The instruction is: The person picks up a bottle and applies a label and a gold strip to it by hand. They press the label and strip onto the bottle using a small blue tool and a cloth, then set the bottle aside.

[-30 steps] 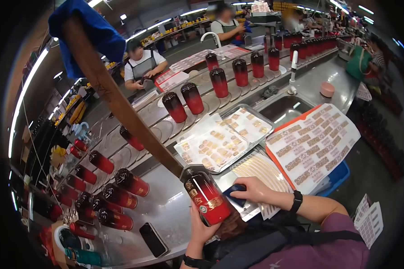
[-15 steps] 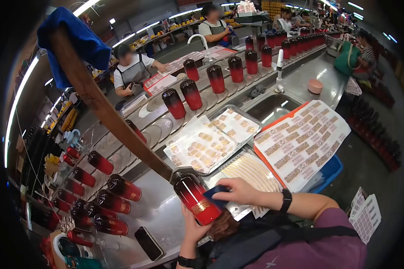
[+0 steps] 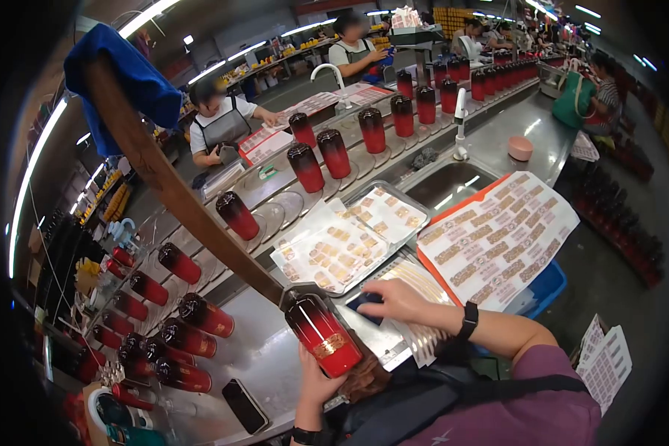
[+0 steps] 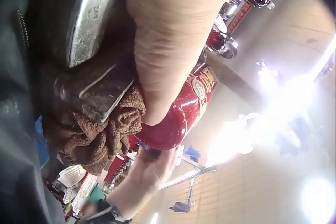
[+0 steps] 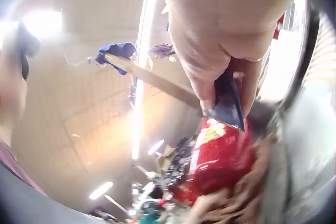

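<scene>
A black-to-red bottle point(image 3: 325, 334) with a gold label lies tilted, its dark top toward the lower end of a wooden bar point(image 3: 178, 186). My left hand point(image 3: 317, 377) grips it from beneath near its base; the left wrist view shows the hand point(image 4: 170, 40) against the red base point(image 4: 167, 129), beside a brown cloth point(image 4: 105, 134). Just right of the bottle, my right hand point(image 3: 403, 300) pinches a dark blue flat tool point(image 3: 364, 303). In the right wrist view the tool point(image 5: 229, 103) is between thumb and fingers, close to the red bottle point(image 5: 223, 155).
Trays of gold stickers point(image 3: 331, 253) and an orange-backed label sheet point(image 3: 498, 238) lie beyond my right hand. Several bottles point(image 3: 189, 338) and a phone point(image 3: 245, 406) are at left. More bottles stand along the conveyor point(image 3: 275, 215); behind it a person point(image 3: 223, 126) works near a sink point(image 3: 446, 186).
The bottle has turned in my left hand, its gold label now lower on the side seen. My right hand has drawn back from the bottle with the blue tool. Conveyor bottles have shifted right.
</scene>
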Demonstrator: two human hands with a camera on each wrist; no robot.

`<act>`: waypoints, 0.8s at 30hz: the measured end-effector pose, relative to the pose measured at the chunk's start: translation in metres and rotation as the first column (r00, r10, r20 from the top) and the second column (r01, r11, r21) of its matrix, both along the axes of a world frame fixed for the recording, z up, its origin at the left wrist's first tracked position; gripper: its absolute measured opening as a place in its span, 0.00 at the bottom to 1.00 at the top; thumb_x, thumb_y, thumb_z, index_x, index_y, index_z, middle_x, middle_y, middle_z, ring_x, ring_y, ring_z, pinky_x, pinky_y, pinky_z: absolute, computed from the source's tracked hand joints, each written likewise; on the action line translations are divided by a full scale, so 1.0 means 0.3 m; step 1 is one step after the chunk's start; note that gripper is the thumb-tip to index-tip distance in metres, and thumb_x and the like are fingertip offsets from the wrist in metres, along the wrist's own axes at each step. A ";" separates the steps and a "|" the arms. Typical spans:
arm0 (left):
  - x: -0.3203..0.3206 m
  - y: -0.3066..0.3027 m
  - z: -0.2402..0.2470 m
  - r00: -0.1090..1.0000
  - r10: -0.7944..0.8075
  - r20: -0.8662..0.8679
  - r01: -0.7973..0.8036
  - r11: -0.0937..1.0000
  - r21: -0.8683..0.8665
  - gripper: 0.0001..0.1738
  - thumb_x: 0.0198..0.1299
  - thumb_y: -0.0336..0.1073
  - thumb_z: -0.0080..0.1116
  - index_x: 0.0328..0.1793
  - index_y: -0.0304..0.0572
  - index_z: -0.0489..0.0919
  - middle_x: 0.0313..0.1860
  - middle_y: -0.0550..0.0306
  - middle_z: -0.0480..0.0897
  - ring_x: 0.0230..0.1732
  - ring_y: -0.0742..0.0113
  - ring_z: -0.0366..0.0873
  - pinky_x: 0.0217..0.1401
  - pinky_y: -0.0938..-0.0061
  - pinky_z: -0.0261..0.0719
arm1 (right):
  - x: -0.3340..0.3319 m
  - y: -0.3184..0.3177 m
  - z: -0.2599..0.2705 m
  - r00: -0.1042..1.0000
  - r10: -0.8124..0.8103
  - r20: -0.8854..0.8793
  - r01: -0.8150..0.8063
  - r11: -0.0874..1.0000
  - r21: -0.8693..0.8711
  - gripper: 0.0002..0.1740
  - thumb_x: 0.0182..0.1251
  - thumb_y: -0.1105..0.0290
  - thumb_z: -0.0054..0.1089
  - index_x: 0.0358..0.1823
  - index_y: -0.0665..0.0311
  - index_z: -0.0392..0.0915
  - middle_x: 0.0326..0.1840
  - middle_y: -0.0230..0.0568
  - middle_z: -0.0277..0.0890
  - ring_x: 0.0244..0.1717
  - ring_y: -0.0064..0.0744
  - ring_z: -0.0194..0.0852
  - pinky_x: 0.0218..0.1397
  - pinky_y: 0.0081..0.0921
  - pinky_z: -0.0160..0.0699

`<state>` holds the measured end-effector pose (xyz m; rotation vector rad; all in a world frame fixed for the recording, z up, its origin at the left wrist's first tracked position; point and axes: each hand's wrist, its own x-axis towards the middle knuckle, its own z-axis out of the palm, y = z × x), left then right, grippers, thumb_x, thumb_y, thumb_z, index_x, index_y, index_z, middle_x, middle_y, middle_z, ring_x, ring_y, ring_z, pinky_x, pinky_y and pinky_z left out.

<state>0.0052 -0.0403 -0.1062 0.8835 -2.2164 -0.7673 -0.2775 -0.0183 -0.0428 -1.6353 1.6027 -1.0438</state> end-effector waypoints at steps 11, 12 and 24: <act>0.008 0.006 -0.042 0.996 0.060 -0.063 -0.050 0.986 0.157 0.54 0.37 0.51 0.78 0.73 0.42 0.67 0.74 0.39 0.64 0.76 0.37 0.55 0.80 0.49 0.49 | 0.085 0.001 0.077 0.933 0.358 0.012 -0.349 0.914 -0.206 0.18 0.59 0.58 0.66 0.45 0.62 0.81 0.33 0.51 0.82 0.37 0.55 0.82 0.42 0.44 0.79; 0.012 0.005 -0.049 0.997 0.050 -0.057 -0.041 0.986 0.162 0.54 0.37 0.51 0.78 0.73 0.42 0.67 0.74 0.39 0.64 0.76 0.37 0.55 0.80 0.49 0.49 | 0.062 -0.026 0.028 0.937 0.349 0.019 -0.338 0.919 -0.203 0.18 0.59 0.58 0.66 0.45 0.62 0.81 0.33 0.51 0.82 0.37 0.55 0.82 0.42 0.44 0.79; 0.050 0.064 0.096 0.982 0.191 0.006 -0.183 0.929 0.322 0.55 0.41 0.29 0.77 0.78 0.33 0.60 0.72 0.43 0.67 0.73 0.55 0.66 0.75 0.62 0.63 | -0.481 0.353 0.084 0.974 -0.172 0.146 0.196 0.966 -0.171 0.17 0.69 0.58 0.63 0.53 0.60 0.82 0.48 0.41 0.84 0.49 0.30 0.81 0.54 0.27 0.77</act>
